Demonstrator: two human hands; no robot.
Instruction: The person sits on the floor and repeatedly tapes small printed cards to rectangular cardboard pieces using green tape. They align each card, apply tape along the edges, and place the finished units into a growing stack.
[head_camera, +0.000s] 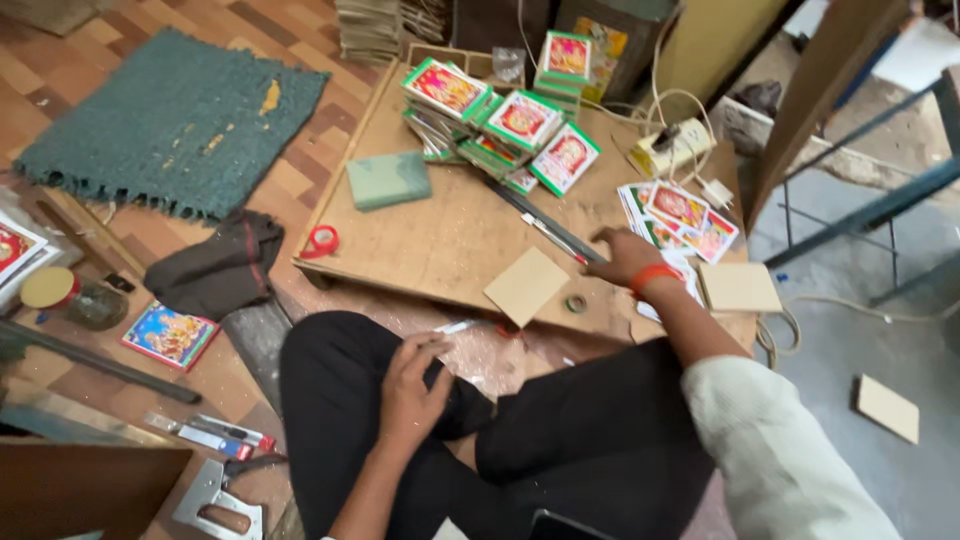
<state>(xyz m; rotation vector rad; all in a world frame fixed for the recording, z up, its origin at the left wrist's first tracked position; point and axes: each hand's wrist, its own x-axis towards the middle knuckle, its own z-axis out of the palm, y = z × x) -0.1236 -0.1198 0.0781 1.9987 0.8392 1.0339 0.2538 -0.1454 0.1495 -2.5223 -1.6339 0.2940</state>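
Observation:
I sit cross-legged at a low wooden board (440, 240). My right hand (622, 255) reaches out over the board, resting flat on loose colourful picture prints (680, 215), beside a long metal ruler (545, 225). An orange band circles that wrist. My left hand (412, 385) rests on my black-trousered knee, fingers loosely curled, near a small white pen-like object (455, 327); whether it holds anything I cannot tell. A plain tan card (526, 286) lies on the board's near edge, next to a small tape ring (576, 302).
Stacks of green-bordered framed pictures (500, 125) crowd the board's far side, with a green block (388, 180) and red tape roll (321, 241). A teal rug (175, 120), dark cloth (220, 265), staple gun (215, 505), cutters (205, 435) and power strip (668, 150) lie around.

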